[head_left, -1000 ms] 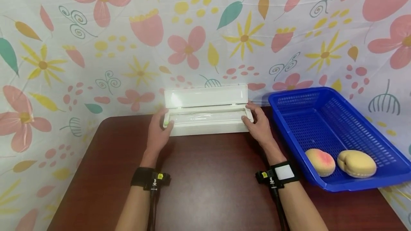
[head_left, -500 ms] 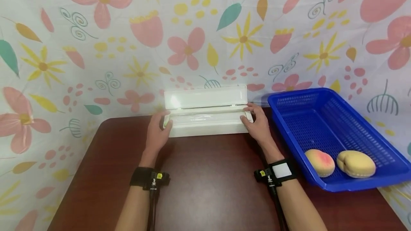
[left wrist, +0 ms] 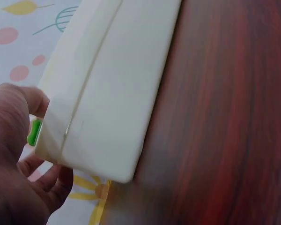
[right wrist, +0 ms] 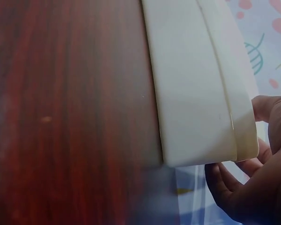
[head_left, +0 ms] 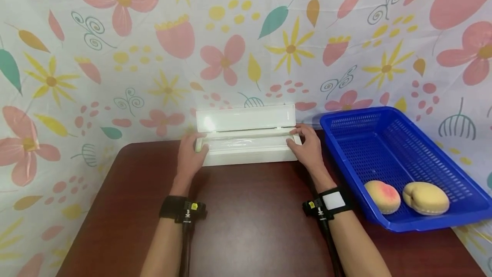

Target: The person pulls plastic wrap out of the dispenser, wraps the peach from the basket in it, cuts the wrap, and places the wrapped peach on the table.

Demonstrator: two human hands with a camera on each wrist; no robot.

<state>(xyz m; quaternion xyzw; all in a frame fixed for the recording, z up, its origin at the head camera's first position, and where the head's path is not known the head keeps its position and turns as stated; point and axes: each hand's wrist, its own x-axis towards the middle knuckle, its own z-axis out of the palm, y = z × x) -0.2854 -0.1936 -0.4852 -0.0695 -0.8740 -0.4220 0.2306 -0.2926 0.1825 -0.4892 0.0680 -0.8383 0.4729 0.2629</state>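
Note:
A long white plastic-wrap dispenser [head_left: 250, 156] stands at the table's back edge, its lid [head_left: 246, 119] raised toward the curtain. Inside lies a roll of clear plastic wrap [head_left: 246, 142]. My left hand [head_left: 190, 157] grips the left end, thumb over the top edge and fingers around the end. My right hand [head_left: 309, 148] holds the right end in the same way. In the left wrist view, a small green piece [left wrist: 34, 132] shows at the dispenser's end beside the thumb. The right wrist view shows fingers curled against the dispenser's end [right wrist: 201, 117].
To the right stands a blue plastic basket [head_left: 347, 170] with a peach-like item [head_left: 383, 196] and a yellowish, rounded item [head_left: 426, 198] in it. The dark wooden table [head_left: 246, 225] extends in front of the dispenser. A flowered curtain [head_left: 153, 54] hangs right behind the table.
The head view has tilted up slightly. My left wrist has shifted a little to the right. Both hands keep their hold on the dispenser, and its lid stays up.

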